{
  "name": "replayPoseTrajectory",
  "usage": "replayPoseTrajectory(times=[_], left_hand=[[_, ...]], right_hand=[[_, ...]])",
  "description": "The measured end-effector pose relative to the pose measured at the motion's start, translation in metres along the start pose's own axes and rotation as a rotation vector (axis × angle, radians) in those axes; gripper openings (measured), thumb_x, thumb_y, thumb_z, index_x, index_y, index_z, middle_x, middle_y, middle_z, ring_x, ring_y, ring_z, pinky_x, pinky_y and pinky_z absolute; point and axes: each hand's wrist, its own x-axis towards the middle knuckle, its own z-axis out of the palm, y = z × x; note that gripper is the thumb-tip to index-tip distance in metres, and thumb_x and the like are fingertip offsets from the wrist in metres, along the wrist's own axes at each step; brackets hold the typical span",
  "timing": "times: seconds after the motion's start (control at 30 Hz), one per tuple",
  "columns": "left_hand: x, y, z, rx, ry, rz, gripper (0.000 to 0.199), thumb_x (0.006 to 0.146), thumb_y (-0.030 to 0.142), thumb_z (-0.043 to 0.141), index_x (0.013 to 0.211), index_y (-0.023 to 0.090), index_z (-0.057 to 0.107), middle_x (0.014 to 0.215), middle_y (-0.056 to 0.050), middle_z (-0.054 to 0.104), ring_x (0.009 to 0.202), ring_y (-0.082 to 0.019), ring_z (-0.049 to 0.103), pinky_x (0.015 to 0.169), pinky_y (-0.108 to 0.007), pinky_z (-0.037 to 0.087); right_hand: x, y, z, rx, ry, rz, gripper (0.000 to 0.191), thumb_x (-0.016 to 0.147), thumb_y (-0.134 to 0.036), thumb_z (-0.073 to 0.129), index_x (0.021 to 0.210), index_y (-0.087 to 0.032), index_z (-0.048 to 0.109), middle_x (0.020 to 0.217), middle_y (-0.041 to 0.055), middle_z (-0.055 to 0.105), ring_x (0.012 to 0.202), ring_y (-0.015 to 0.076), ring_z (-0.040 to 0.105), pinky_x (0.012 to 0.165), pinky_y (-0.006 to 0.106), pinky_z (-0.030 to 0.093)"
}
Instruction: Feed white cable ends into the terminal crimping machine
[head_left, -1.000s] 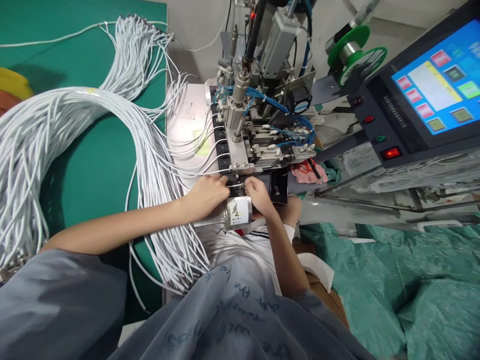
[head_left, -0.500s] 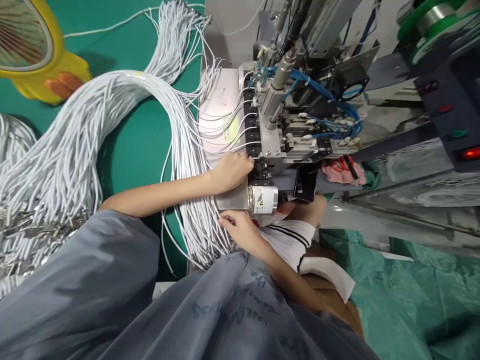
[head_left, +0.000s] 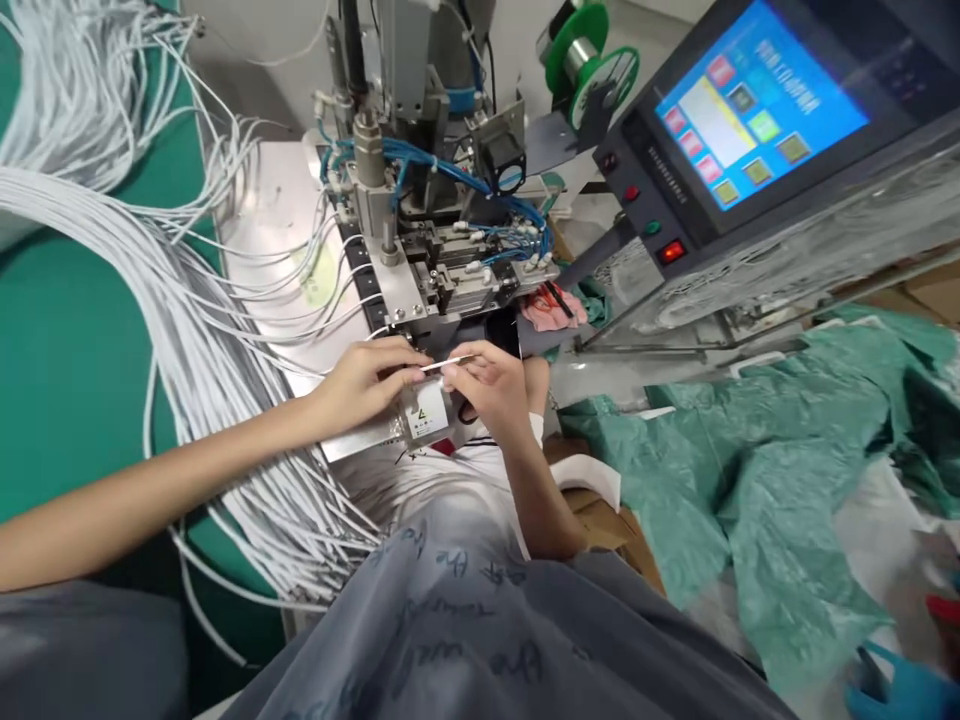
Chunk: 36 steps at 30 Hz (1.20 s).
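Observation:
My left hand [head_left: 373,380] and my right hand [head_left: 489,385] meet in front of the machine [head_left: 435,265]. Between their fingertips runs a short length of white cable [head_left: 436,366], pinched from both sides. Just below the hands is a metal block with a white label [head_left: 427,412]. White cables [head_left: 281,320] cross the pale metal plate [head_left: 262,210] into a row of black holders [head_left: 362,270] at the machine's left edge. A thick bundle of white cables [head_left: 172,350] lies left of the plate, under my left forearm.
A control panel with a lit screen [head_left: 761,105] stands at the upper right, near a green spool [head_left: 581,55]. Pink cloth [head_left: 553,308] lies right of the machine. Green sheeting [head_left: 795,480] covers the floor at the right. The green table [head_left: 67,370] is at the left.
The view has swung right, bringing the lit screen into sight. My right hand has risen from the plate's lower edge to meet my left hand, and a white cable now shows between them.

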Motion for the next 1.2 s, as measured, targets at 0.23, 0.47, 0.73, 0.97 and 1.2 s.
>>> replayPoseTrajectory(times=[0.23,0.47,0.73,0.97,1.2], left_hand=[[0.0,0.008,0.001,-0.16,0.084,0.059,0.022,0.088,0.026,0.054,0.085,0.01,0.068,0.075,-0.006,0.06,0.068,-0.011,0.056,0.06,-0.023,0.046],[-0.004,0.002,0.003,-0.191,0.101,0.092,0.021,0.089,0.024,0.053,0.093,0.011,0.069,0.068,-0.004,0.059,0.061,-0.011,0.055,0.057,-0.023,0.046],[-0.005,0.002,0.005,0.024,0.094,0.18,0.021,0.088,0.018,0.049,0.085,0.012,0.068,0.068,-0.005,0.059,0.063,-0.011,0.052,0.057,-0.023,0.043],[-0.007,-0.005,0.003,0.367,0.093,0.28,0.024,0.09,0.014,0.042,0.094,0.011,0.065,0.071,-0.005,0.057,0.062,-0.011,0.051,0.053,-0.021,0.041],[-0.008,-0.009,0.004,0.604,0.045,0.234,0.026,0.087,0.012,0.039,0.092,0.011,0.065,0.073,-0.006,0.056,0.064,-0.013,0.05,0.054,-0.022,0.039]], right_hand=[[-0.007,0.003,0.023,0.079,0.051,-0.22,0.01,0.076,-0.027,0.064,0.071,-0.019,0.067,0.076,0.0031,0.062,0.069,0.0134,0.059,0.061,0.025,0.048],[-0.005,-0.005,0.008,-0.122,-0.009,-0.238,0.016,0.079,-0.03,0.061,0.078,-0.02,0.072,0.071,0.0027,0.061,0.064,0.013,0.053,0.056,0.026,0.043],[-0.001,-0.004,0.004,-0.133,-0.1,-0.141,0.019,0.075,-0.033,0.064,0.066,-0.017,0.07,0.055,-0.0012,0.05,0.051,0.0098,0.041,0.046,0.024,0.034],[-0.004,0.0,0.019,-0.408,0.107,-0.371,0.033,0.082,-0.026,0.054,0.051,-0.018,0.052,0.05,-0.0037,0.03,0.049,0.0089,0.03,0.05,0.026,0.026],[0.012,0.0,0.008,-0.408,-0.102,-0.35,0.041,0.082,-0.022,0.053,0.046,-0.018,0.034,0.049,-0.0047,0.027,0.049,0.0078,0.027,0.051,0.026,0.024]])
